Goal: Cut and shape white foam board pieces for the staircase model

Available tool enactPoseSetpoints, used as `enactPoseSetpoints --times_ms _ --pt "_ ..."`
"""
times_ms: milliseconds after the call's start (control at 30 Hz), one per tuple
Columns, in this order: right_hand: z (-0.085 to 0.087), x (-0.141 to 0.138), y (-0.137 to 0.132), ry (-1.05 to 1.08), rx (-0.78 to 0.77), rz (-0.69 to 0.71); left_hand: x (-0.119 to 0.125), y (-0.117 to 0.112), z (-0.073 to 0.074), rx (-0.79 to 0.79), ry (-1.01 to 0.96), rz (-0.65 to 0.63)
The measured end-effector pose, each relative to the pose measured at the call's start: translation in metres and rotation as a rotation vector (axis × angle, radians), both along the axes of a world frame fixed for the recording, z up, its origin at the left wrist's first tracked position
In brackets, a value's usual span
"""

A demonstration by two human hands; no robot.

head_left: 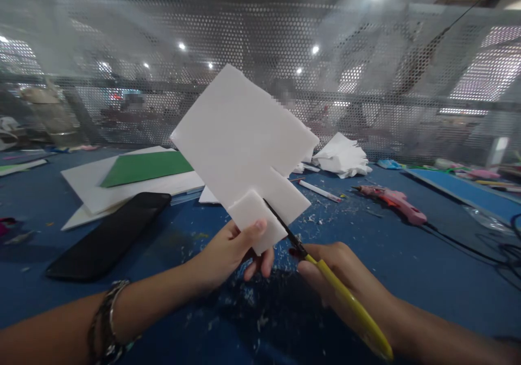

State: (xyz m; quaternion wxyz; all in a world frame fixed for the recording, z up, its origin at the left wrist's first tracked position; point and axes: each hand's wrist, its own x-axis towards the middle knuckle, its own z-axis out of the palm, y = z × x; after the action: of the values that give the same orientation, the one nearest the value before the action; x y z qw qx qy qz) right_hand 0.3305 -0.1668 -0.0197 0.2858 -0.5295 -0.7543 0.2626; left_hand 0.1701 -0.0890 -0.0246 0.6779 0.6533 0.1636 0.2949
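Left hand grips the white foam sheet at its bottom corner, thumb on the front face of a small white foam square, fingers curled behind. Sheet is held up off the table, tilted so it stands on a corner like a diamond, above and between the two hands. Small square overlaps the sheet's lower end, nearer the camera; can't tell if it's a loose piece or still joined. Right hand is closed around the yellow-handled scissors, below and right of the foam. Dark blade runs up-left along the square's right edge, over the sheet's lower tab; other blade hidden, so can't tell how far the scissors are spread. Bracelets on left wrist. On the blue tabletop: black phone left of the left hand, green sheet on white sheets behind it. Beyond the foam, right side: bunched white scraps and a white pen. Farther right, pink glue gun with black cord, nozzle pointing left, then a blue board. Small white crumbs scattered around the hands. Perforated panel across the back.
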Motion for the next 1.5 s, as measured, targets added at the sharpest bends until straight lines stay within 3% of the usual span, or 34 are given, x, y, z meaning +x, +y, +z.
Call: enactPoseSetpoints --times_ms 567,933,1500 --pt "0.013 0.001 0.003 -0.192 0.041 0.0 0.001 -0.003 0.0 0.02 0.065 -0.052" --pt "0.012 0.003 0.001 -0.078 0.002 -0.059 0.002 -0.004 -0.001 -0.006 0.01 -0.093" --pt "0.014 0.002 0.002 -0.215 0.102 0.0 -0.001 -0.004 0.002 0.043 0.155 -0.012"
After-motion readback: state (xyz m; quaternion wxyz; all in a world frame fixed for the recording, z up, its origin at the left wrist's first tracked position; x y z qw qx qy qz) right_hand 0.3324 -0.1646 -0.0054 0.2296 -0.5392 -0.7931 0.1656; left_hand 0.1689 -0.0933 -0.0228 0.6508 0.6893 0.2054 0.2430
